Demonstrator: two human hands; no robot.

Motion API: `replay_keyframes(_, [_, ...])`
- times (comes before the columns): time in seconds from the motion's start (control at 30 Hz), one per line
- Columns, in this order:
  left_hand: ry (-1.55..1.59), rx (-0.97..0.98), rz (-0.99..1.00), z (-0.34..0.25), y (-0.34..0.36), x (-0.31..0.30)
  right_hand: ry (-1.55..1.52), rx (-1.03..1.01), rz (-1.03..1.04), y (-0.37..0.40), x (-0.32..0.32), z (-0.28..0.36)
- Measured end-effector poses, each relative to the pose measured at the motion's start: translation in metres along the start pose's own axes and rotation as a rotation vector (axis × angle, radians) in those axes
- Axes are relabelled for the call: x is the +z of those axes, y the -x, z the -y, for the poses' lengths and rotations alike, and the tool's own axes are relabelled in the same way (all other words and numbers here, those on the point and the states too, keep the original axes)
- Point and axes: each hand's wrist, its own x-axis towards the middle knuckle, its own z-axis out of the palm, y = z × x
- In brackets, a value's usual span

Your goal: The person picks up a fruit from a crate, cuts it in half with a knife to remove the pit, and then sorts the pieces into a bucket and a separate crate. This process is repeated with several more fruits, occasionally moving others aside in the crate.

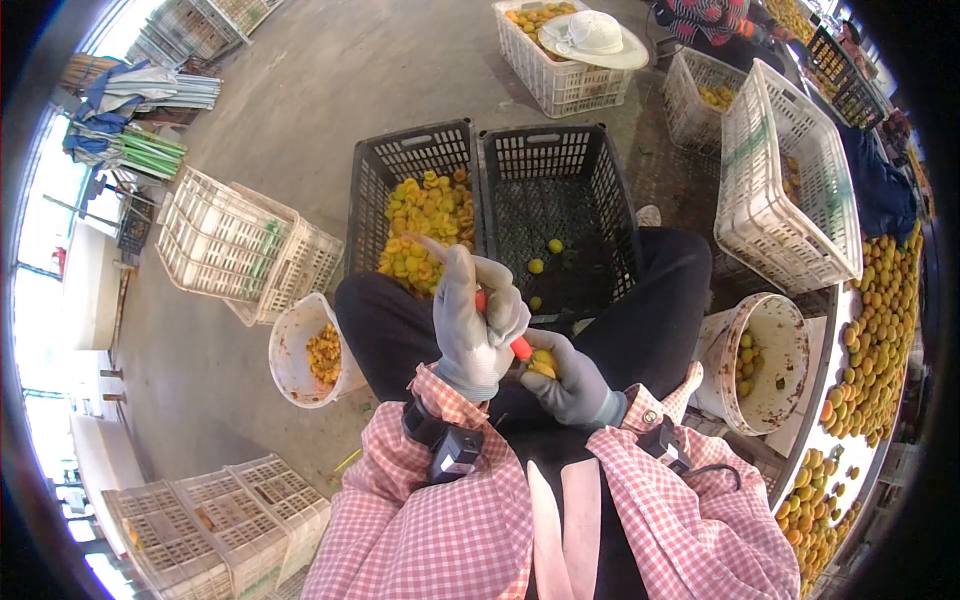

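Note:
Both my hands wear grey gloves and meet above my lap. My left hand (475,325) is closed round a red-handled tool (521,348), probably a small knife; its blade cannot be made out. My right hand (572,385) grips a yellow apricot (543,363), which lies right by the lower end of the red handle. In front of my knees stand two black crates side by side. Cut yellow apricot pieces (430,215) heap up in the left crate (368,165). A few whole fruits (535,266) lie in the right crate (610,180).
A white bucket (290,385) with orange pieces stands by my left knee, another (720,370) with whole fruit by my right. White crates (225,225) stand at left, more (770,180) at right. Fruit covers a table (790,510) at far right. Another person (705,20) works beyond.

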Motion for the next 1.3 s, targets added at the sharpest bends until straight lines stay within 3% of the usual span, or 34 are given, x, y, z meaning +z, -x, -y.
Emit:
replay_keyframes(0.23, [0.067, 0.003, 0.111, -0.008, 0.004, 0.01, 0.337, -0.11, 0.038, -0.008, -0.013, 0.02])
replay_keyframes(0.5, [0.13, -0.068, 0.108, -0.006, -0.004, -0.001, 0.621, -0.745, -0.024, -0.018, -0.02, 0.004])
replay_keyframes(0.6, [0.136, -0.094, 0.148, -0.004, -0.006, -0.003, 0.623, -0.787, 0.002, -0.02, -0.022, -0.002])
replay_keyframes(0.77, [0.207, -0.216, 0.011, 0.003, -0.004, -0.01, 0.613, -0.826, 0.04, -0.017, -0.023, -0.013])
replay_keyframes(0.97, [0.339, -0.21, -0.036, 0.012, -0.005, -0.026, 0.587, -0.87, 0.063, -0.02, -0.023, -0.017])
replay_keyframes(1.03, [0.343, -0.19, -0.053, 0.012, -0.013, -0.032, 0.495, -0.684, 0.054, -0.024, -0.021, -0.022])
replay_keyframes(1.07, [0.345, -0.125, -0.092, 0.011, -0.022, -0.041, 0.49, -0.695, 0.055, -0.026, -0.012, -0.022])
replay_keyframes(1.13, [0.353, -0.07, -0.132, 0.009, -0.035, -0.05, -0.241, -0.005, -0.149, -0.024, 0.005, -0.016])
replay_keyframes(1.17, [0.31, -0.038, -0.114, 0.004, -0.041, -0.055, -0.482, 0.274, -0.106, -0.021, -0.002, -0.019])
replay_keyframes(1.2, [0.267, -0.008, -0.094, -0.001, -0.046, -0.059, -0.478, 0.273, -0.112, -0.021, -0.009, -0.019])
replay_keyframes(1.27, [0.233, -0.015, -0.073, -0.017, -0.048, -0.065, -1.071, 0.395, -0.231, -0.023, -0.025, -0.014])
replay_keyframes(1.3, [0.151, -0.028, -0.08, -0.024, -0.046, -0.066, -1.157, 0.397, -0.266, -0.023, -0.033, -0.006])
